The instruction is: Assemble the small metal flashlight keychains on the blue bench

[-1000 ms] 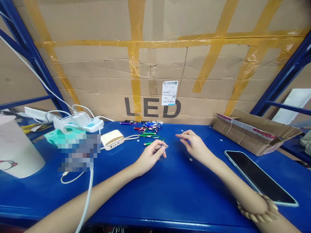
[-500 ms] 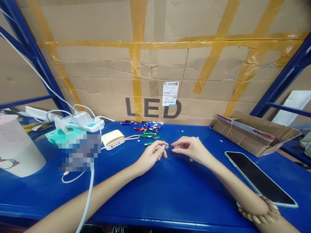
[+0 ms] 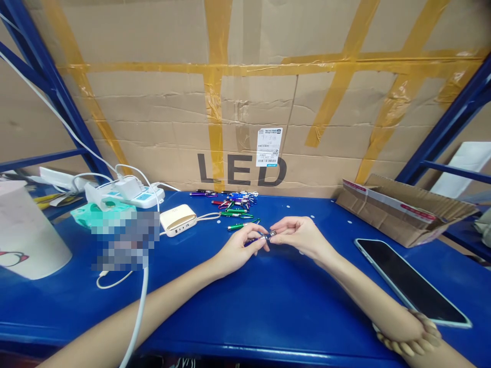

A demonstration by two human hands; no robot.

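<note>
My left hand (image 3: 238, 249) and my right hand (image 3: 297, 236) meet at the middle of the blue shelf (image 3: 268, 301). Together they pinch a small blue keychain flashlight (image 3: 261, 237): the left fingers grip its body, the right fingertips hold its dark end piece. A little beyond them lies a pile of small coloured keychain flashlights (image 3: 232, 203), purple, red, blue and green, with metal rings.
A phone (image 3: 410, 280) lies face up at the right, behind it an open cardboard box (image 3: 402, 208). At left are a cream power bank (image 3: 177, 220), a power strip (image 3: 132, 195) with white cables, a teal packet and a white cup (image 3: 26, 235). Taped cardboard marked LED forms the back wall.
My right hand has moved left to meet my left hand. Both now pinch the small flashlight, with the right fingertips at its end.
</note>
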